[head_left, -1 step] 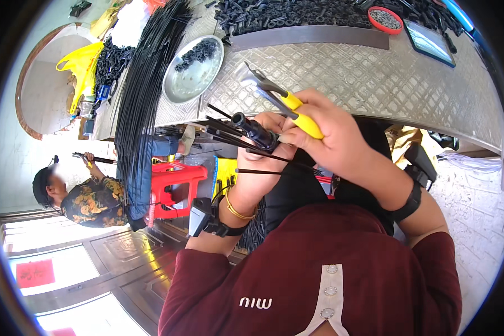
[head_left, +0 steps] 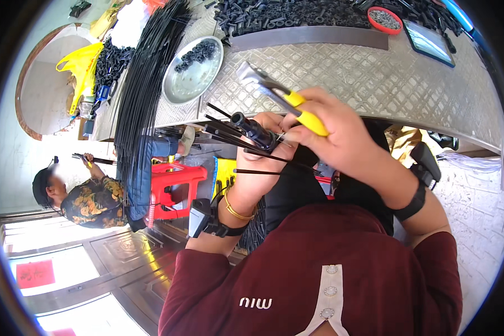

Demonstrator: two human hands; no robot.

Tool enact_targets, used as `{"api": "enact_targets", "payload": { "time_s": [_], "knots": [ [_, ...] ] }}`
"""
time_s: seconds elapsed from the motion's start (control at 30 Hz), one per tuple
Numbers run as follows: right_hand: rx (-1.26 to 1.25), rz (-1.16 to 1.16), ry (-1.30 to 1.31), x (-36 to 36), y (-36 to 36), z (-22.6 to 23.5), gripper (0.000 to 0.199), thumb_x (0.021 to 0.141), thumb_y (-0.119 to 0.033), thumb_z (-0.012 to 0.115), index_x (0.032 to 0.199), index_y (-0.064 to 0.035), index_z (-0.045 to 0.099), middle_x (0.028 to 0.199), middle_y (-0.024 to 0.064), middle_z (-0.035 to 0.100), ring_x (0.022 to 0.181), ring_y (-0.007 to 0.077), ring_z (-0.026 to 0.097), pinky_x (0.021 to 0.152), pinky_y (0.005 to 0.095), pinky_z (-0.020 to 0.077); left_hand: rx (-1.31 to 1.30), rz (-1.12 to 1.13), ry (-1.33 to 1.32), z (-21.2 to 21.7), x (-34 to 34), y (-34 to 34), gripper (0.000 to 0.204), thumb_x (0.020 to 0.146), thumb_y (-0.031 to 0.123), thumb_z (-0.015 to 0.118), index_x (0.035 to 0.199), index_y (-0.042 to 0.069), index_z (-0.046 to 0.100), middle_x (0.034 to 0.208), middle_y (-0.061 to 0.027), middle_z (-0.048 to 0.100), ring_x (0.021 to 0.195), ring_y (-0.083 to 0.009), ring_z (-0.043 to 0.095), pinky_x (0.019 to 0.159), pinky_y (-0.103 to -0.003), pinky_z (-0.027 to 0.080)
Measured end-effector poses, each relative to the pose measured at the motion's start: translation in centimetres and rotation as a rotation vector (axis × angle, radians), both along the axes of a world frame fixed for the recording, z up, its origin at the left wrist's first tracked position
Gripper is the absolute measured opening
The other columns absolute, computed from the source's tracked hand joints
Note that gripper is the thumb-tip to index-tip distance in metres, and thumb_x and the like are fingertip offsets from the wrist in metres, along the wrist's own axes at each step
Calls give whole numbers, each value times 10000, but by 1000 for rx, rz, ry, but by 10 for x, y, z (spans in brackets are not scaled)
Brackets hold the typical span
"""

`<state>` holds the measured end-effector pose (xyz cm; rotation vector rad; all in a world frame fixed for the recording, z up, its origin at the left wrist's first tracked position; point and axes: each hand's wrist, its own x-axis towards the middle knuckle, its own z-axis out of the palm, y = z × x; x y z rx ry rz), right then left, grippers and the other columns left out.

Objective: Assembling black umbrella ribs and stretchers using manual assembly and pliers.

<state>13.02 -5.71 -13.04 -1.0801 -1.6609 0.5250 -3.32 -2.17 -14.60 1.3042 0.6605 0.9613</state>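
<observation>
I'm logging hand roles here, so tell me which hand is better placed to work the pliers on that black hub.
Right. The right hand already grips the yellow-handled pliers, nose beside the black hub. The left hand is occupied holding the hub and its thin rods.

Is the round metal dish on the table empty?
No, the round metal dish on the patterned metal table holds a small heap of black parts near its far rim.

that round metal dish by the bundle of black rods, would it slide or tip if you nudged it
The round metal dish looks thin and shallow, so probably light and likely to slide on the embossed steel tabletop. It sits close to the table's edge, so a push that way might tip it off. The small black parts inside would likely rattle and shift.
</observation>
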Motion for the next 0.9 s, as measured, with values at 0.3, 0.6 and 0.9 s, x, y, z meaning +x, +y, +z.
{"api": "enact_targets", "payload": {
  "time_s": [0.3,0.6,0.9],
  "knots": [
    [17,-17,-485,64,-23,24,271,777,-87,651,1034,-22,596,1197,146,516,1076,323,516,904,375,423,38,-196,-21,9,-2,6,430,663,-111,685,898,88,385,927,-44,463,727,-68,489,658,-221,435],
    [-15,-45,-711,73,-35,44,322,695,-70,677,1006,-35,600,1174,117,533,1067,312,511,912,389,411,-44,-267,-90,12,-3,4,343,731,20,747,794,94,417,803,-2,435,703,-74,402,638,-214,370],
    [-147,56,-236,45,-40,34,197,814,-104,643,996,-28,625,1104,122,553,985,275,571,831,338,446,14,-154,-22,12,1,-5,318,743,7,736,801,85,433,784,4,449,705,-80,418,654,-231,387]
  ]
}}
